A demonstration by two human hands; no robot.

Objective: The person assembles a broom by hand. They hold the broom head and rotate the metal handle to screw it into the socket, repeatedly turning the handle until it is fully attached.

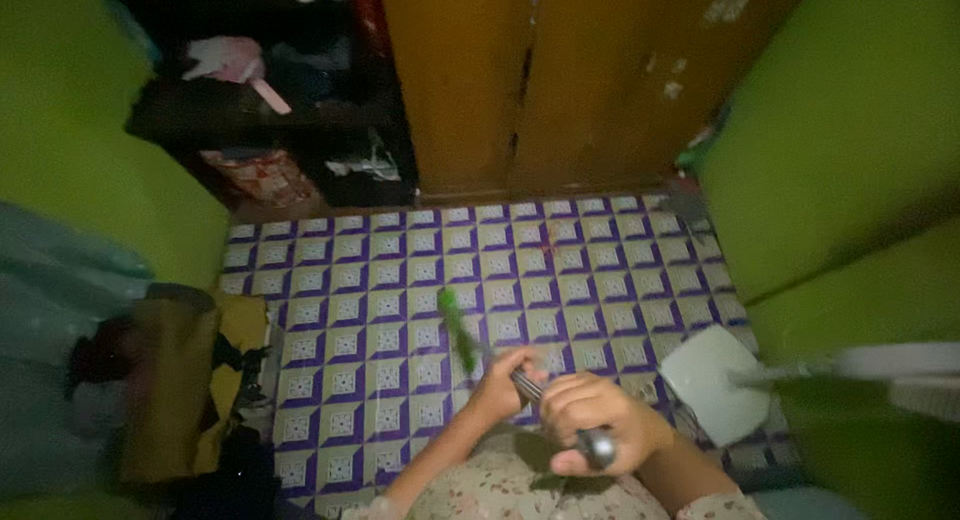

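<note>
A long-handled tool (pixel 530 380) is being held low over the patterned floor (pixel 400 270), its dark metal shaft running from the lower right up to a green part (pixel 455 325) at the far end, which is lying over the purple and white tiles near the middle of the view. What the green end is cannot be told for certain; it is blurred. The shaft is being gripped at two places. The left hand (pixel 500 380) is being kept closed round the shaft at the forward place, nearer the green end, fingers wrapped fully. The right hand (pixel 595 415) is being clenched round the near end of the shaft, where a rounded metal cap is showing just below the knuckles. Both hands are touching the tool and are close beside one another.

Judged from this grip, a working stroke over the floor is being made or set up, with the green end being directed toward the open tiles. The next move is judged to call for a firm two-handed hold and a steady sweep that is kept clear of the things at the sides.

Outward, a pale flat blade on a grey handle (pixel 715 380) is resting at the right by the green wall (pixel 850 130). A brown and yellow bag (pixel 175 380) is lying at the left. Wooden doors (pixel 560 80) are standing beyond, with a cluttered dark shelf (pixel 270 90) beside them.
</note>
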